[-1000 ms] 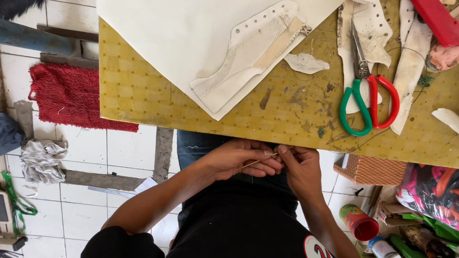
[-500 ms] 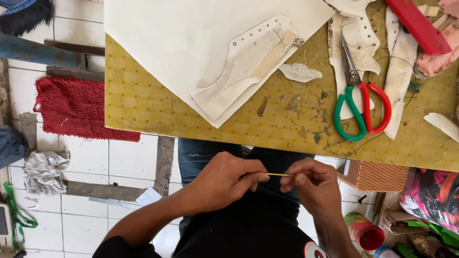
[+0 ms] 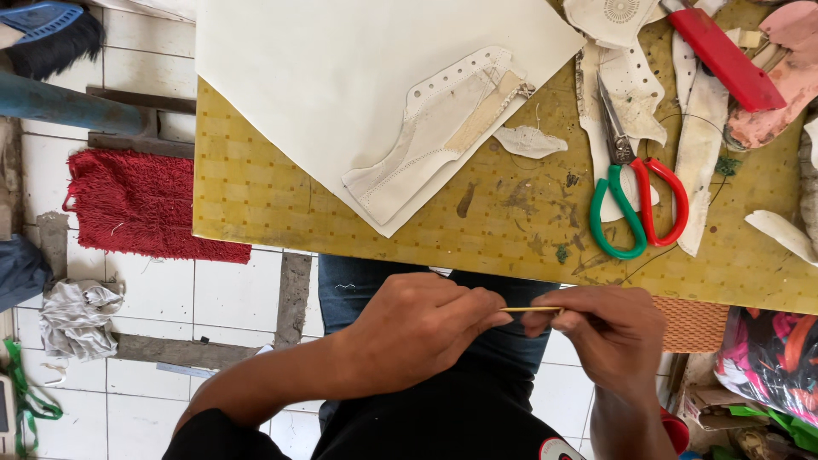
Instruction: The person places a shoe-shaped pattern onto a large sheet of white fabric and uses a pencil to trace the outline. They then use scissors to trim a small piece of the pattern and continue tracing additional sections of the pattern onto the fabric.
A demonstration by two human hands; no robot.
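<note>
My left hand [image 3: 417,328] and my right hand [image 3: 609,332] are held together over my lap, just below the near edge of the yellow work table [image 3: 256,204]. Between their fingertips runs a thin yellow stick or needle [image 3: 530,309], pinched at both ends. On the table above lies a cream shoe-upper piece [image 3: 434,132] with punched holes, resting on a large white sheet [image 3: 341,77]. Scissors [image 3: 635,200] with one green and one red handle lie to the right of it.
Cream cut-out scraps [image 3: 699,140], a red flat tool [image 3: 724,55] and a pink piece [image 3: 780,72] crowd the table's right end. A red mat [image 3: 136,204], a grey rag [image 3: 77,315] and a blue pipe [image 3: 68,102] lie on the white tiled floor at left.
My hands have lowered slightly and drawn a little apart, so more of the thin yellow stick shows between the fingertips. The view has shifted; the table items have not moved.
</note>
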